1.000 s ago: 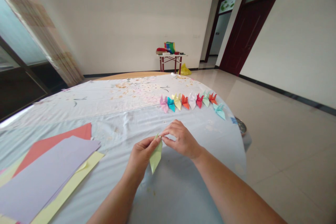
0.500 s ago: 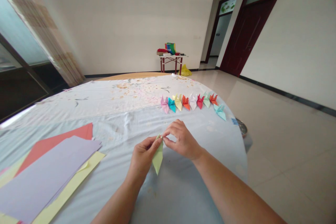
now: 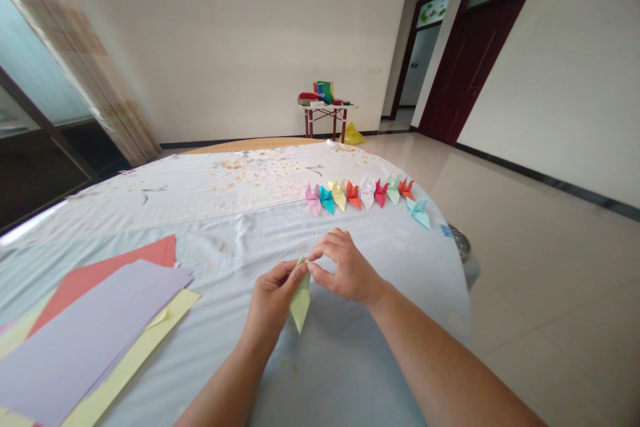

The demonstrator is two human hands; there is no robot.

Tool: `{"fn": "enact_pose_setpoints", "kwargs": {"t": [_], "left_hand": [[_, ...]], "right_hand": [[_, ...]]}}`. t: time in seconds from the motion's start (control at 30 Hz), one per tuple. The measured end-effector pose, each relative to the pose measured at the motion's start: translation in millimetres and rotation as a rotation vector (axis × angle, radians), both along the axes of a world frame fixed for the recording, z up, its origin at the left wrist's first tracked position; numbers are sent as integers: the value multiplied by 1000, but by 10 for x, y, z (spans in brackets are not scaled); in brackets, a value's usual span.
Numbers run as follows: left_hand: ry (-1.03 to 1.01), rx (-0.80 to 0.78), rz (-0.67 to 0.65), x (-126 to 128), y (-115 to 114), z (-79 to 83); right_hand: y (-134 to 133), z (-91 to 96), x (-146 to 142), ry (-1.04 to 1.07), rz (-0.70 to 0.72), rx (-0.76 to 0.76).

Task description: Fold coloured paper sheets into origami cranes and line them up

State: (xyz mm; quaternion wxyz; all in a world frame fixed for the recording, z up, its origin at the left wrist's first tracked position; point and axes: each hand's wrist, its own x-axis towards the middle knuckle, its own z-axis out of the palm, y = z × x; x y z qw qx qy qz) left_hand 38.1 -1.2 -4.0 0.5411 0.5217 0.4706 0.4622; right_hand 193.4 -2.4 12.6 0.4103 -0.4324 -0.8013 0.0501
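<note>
A piece of light green folded origami paper (image 3: pixel 301 307) hangs point-down over the near part of the table. My left hand (image 3: pixel 273 297) is closed on its upper part, thumb in front. Thumb and forefinger of my right hand (image 3: pixel 347 267) pinch at its top right tip, which the fingertips mostly hide. Beyond the hands stands a row of paper cranes (image 3: pixel 367 193) in pink, blue, yellow, orange, white, red and green. One light blue crane (image 3: pixel 419 213) sits a little nearer, at the right end of that row.
To the left lie stacked sheets of purple paper (image 3: pixel 95 333), over red paper (image 3: pixel 120 267) and yellow paper (image 3: pixel 145 350). A pale flowered cloth (image 3: pixel 225 207) covers the round table. Against the far wall is a small table (image 3: pixel 327 107) carrying bags and boxes.
My right fingertips have shifted very slightly left at the top of the green paper. Otherwise the hands, paper and cranes stay where they were.
</note>
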Motion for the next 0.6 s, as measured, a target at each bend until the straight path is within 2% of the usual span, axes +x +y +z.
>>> {"fn": "enact_pose_setpoints", "kwargs": {"t": [0.2, 0.6], "left_hand": [[-4, 25, -4, 10, 1, 5], [-8, -21, -14, 9, -31, 46]], "right_hand": [[2, -7, -6, 20, -1, 11], [23, -35, 0, 90, 22, -42]]}}
